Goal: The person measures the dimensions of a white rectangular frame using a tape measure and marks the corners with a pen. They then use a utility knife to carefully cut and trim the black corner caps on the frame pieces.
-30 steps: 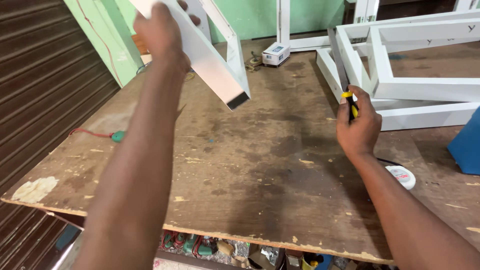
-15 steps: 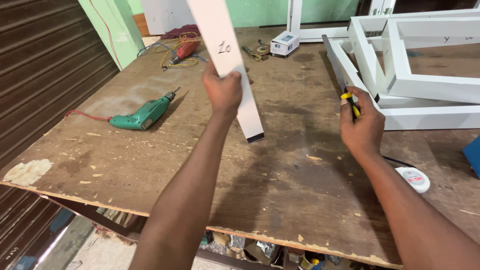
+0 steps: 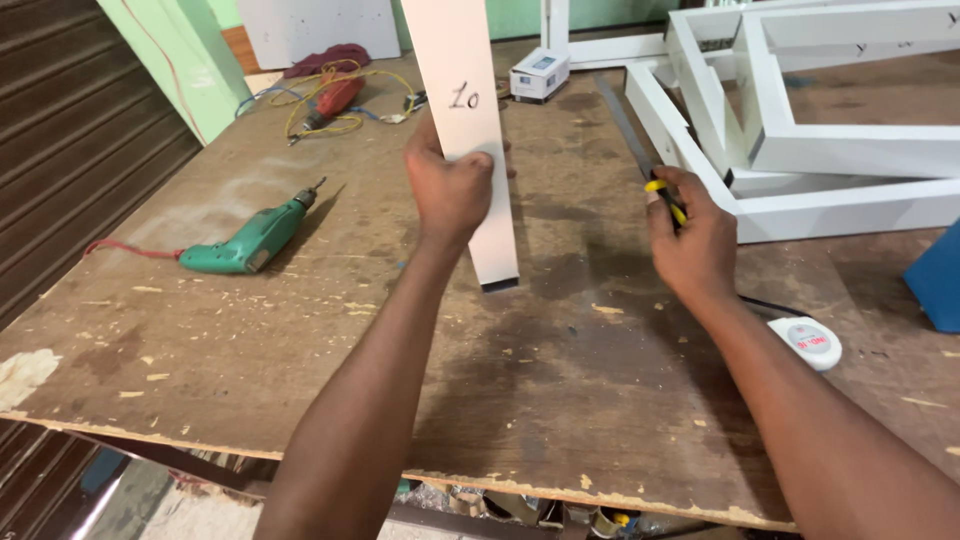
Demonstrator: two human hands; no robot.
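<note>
My left hand point(image 3: 452, 190) grips a long white rectangular tube point(image 3: 462, 90) with a handwritten mark on its face. The tube stands nearly upright, its lower end touching the brown wooden workbench point(image 3: 300, 340). My right hand point(image 3: 690, 245) is closed around a small tool with a yellow and black handle point(image 3: 668, 195), just right of the tube and close to the white frames point(image 3: 800, 160). The tool's tip is hidden by my fingers.
A green electric drill point(image 3: 250, 240) lies at the left. A red power tool with tangled cables point(image 3: 335, 100) and a small white box point(image 3: 540, 75) sit at the back. A white tape measure point(image 3: 808, 342) lies by my right forearm. A blue object point(image 3: 935, 280) is at the right edge.
My left hand has brought the white tube down from a raised, tilted position until it stands nearly upright on the bench. My right hand has stayed in place with its tool.
</note>
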